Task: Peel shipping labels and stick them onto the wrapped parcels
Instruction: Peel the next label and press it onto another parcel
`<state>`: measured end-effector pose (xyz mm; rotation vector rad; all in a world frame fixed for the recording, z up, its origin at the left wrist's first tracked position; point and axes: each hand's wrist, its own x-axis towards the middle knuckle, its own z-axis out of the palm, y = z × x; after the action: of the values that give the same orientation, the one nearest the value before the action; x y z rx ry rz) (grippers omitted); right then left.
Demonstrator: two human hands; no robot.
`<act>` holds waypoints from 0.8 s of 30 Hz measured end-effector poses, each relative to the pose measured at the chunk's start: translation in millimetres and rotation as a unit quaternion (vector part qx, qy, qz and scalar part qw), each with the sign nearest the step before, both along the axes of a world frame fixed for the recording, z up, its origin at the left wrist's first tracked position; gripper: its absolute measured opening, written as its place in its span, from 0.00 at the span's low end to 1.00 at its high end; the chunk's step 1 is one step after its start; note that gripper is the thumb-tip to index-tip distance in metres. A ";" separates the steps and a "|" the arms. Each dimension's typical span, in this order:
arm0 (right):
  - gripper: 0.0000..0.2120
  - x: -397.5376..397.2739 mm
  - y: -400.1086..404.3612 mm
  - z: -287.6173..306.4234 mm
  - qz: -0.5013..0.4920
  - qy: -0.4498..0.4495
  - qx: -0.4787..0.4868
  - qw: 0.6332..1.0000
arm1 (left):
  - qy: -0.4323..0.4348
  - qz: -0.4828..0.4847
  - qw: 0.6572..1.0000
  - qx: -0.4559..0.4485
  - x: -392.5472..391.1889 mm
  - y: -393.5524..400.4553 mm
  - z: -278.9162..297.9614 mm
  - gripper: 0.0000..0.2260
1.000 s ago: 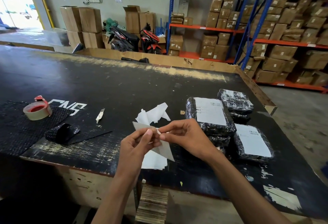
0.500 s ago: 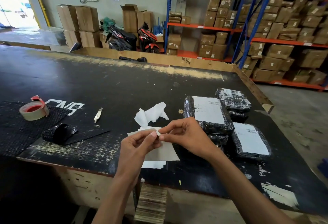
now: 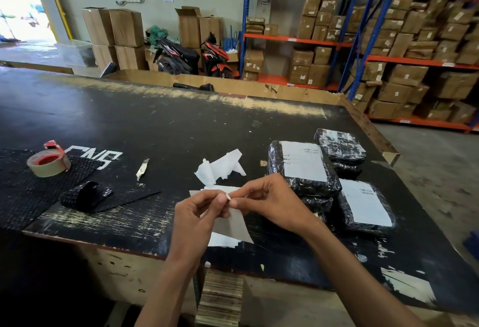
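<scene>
At the left of the worn black table (image 3: 160,124) lies a roll of brown packing tape (image 3: 48,162). In the middle, the left hand (image 3: 199,212) and the right hand (image 3: 269,203) both pinch the top corner of a thin white paper shipping label (image 3: 233,223), held just above the table with wrists raised. It is light and floppy, so I judge the corner is the best place to start peeling. On the right wait the black plastic-wrapped parcels (image 3: 305,171).

Both forearms are bare to the frame's edge, with no sleeves, and the left hand (image 3: 198,212) and right hand (image 3: 269,201) are ungloved.
</scene>
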<state>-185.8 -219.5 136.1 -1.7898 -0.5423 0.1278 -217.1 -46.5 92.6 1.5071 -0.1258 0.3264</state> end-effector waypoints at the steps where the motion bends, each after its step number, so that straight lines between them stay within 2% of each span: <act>1: 0.08 0.6 0.9 -0.5 0.001 0.002 -0.001 1.000 | -0.003 0.003 1.000 0.009 0.9 1.4 -0.5 0.08; 12: 0.05 6.9 8.6 -3.5 -0.012 0.020 0.002 1.000 | -0.040 0.005 0.996 0.079 8.0 9.5 3.9 0.04; 17: 0.04 14.6 15.2 -13.3 -0.067 0.069 0.040 0.995 | -0.043 -0.007 0.993 0.111 16.5 11.2 -3.9 0.04; 19: 0.05 16.8 17.6 -18.6 -0.108 0.105 0.074 0.986 | -0.025 -0.016 0.996 0.089 20.2 11.2 -10.7 0.05; 24: 0.07 20.3 12.3 -31.6 -0.196 0.177 0.179 0.948 | 0.105 -0.020 0.992 -0.065 30.8 18.9 -28.3 0.13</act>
<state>-165.5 -207.1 104.4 -1.4394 0.0549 0.0673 -186.2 -27.6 64.3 1.3985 0.0312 0.1395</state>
